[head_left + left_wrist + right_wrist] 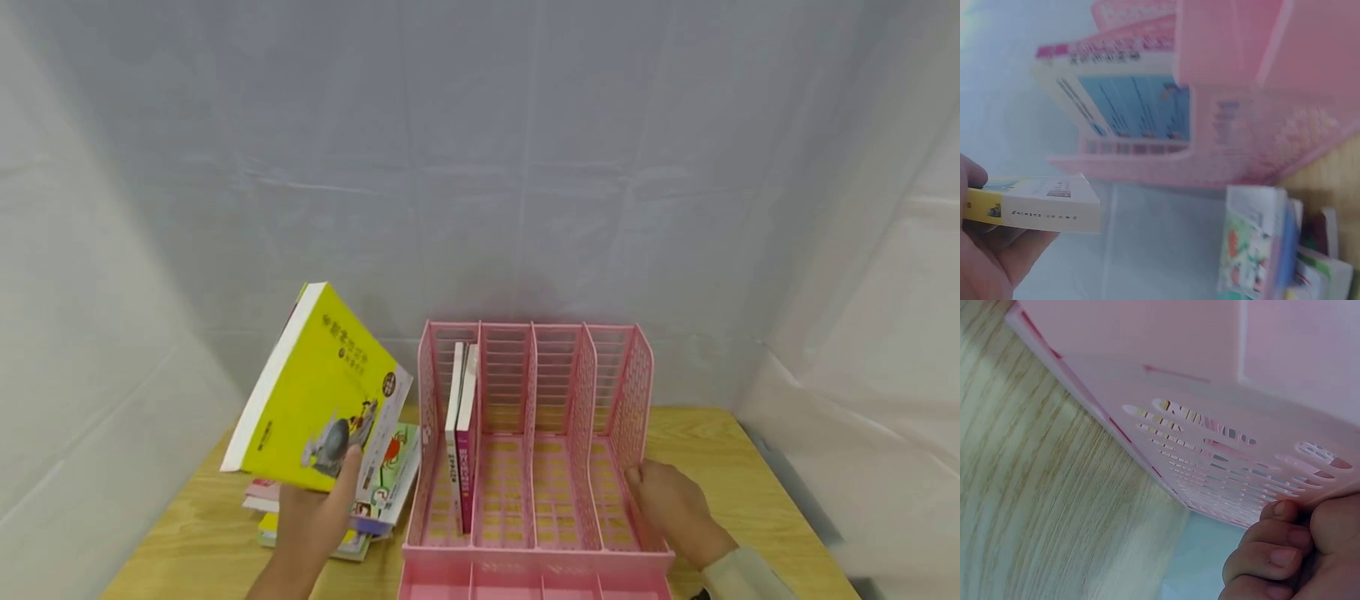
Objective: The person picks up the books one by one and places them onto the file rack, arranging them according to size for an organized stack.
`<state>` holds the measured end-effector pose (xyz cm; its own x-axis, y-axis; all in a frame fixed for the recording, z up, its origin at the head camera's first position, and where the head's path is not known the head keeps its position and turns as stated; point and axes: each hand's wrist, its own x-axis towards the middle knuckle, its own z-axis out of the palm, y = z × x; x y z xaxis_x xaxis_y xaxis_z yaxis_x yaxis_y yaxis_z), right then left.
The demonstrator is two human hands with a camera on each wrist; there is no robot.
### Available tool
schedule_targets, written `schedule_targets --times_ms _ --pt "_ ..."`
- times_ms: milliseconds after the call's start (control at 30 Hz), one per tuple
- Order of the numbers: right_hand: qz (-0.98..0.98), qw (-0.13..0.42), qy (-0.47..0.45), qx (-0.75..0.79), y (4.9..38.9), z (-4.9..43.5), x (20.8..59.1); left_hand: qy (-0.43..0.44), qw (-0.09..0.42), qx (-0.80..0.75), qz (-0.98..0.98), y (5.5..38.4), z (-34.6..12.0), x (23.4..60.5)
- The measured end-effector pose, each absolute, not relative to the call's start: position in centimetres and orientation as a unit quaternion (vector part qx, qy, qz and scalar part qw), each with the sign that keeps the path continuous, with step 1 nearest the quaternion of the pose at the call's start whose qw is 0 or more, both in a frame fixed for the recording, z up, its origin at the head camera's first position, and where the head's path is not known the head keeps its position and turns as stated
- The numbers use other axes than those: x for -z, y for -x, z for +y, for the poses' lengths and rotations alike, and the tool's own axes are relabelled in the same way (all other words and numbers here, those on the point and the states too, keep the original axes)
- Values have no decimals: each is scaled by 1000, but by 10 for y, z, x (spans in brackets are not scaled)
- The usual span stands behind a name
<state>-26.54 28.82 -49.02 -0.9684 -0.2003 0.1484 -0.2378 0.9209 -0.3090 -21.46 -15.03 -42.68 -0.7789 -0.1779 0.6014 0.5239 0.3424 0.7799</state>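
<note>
My left hand (311, 521) holds a thick yellow book (300, 417) up in the air, tilted, left of the pink file rack (450, 561). Its thumb lies on the picture cover, and the left wrist view shows fingers under the book's pale spine (1054, 215). At the rack's right side, my right hand (671, 504) grips the perforated side wall (1229, 462) near its front edge, fingers curled. Two thin books (464, 475) stand upright in the leftmost compartment, one with a magenta spine. The other compartments hold no books.
Behind and below the raised book, a loose pile of books (403, 458) lies on the wooden table (180, 533), close to the rack's left wall. Small front trays (506, 583) project toward me. Pale sheeting (480, 167) hangs at the back and sides.
</note>
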Motion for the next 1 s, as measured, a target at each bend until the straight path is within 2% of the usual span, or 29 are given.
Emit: schedule_targets --times_ms 233,433,600,800,1000 --pt "-979 60 -137 -139 264 290 492 137 347 515 -772 199 -132 413" --pt "-982 42 -123 -137 264 289 490 113 349 502 -783 189 -119 406" --pt "-982 49 -117 -140 265 288 487 112 342 519 -775 198 -107 407" --pt "-981 35 -74 -175 266 285 486 108 313 538 -775 218 -96 421" --pt "-979 27 -47 -198 267 283 486 94 249 550 -792 231 -88 437"
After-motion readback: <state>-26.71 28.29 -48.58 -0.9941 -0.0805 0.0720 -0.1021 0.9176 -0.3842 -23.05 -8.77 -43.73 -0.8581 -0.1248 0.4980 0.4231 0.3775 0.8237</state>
